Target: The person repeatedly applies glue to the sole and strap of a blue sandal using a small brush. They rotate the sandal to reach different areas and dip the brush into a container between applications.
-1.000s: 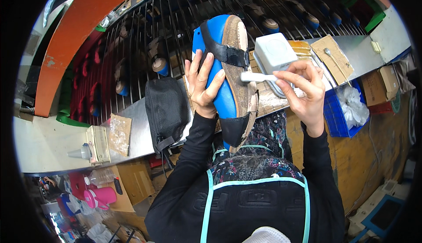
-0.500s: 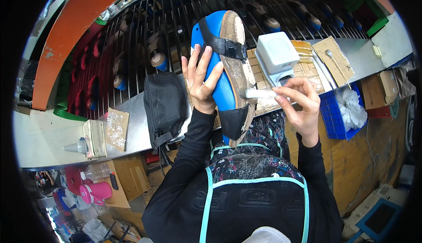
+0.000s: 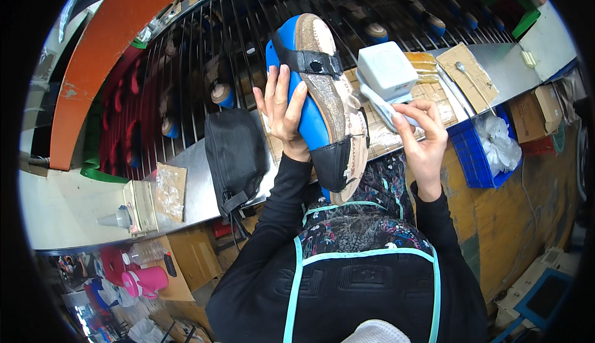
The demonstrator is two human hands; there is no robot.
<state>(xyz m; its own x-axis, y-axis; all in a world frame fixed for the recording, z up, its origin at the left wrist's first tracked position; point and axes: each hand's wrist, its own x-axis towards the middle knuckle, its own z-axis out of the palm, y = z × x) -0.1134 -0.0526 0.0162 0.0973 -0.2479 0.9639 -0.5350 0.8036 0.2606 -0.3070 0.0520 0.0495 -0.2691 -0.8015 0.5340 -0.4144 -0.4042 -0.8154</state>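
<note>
Two bare hands are occupied. The left hand grips the shoe, its fingers spread along the blue form inside, apparently to steady the weight while leaving the brown side and black straps uncovered toward the right hand. That hand pinches a pale brush between thumb and fingertips, a light hold that seems chosen for fine control; the brush is just right of the shoe, seemingly apart from it. Whether its tip touches anything cannot be told. The shoe itself is raised at a slant before the person's chest, over the near edge of the table. Just right of the shoe stands a white tub, presumably for a short reach. Left of the shoe sits a black bag. Beyond the shoe, other shoes rest on a barred rack; well to its right is a blue crate.
</note>
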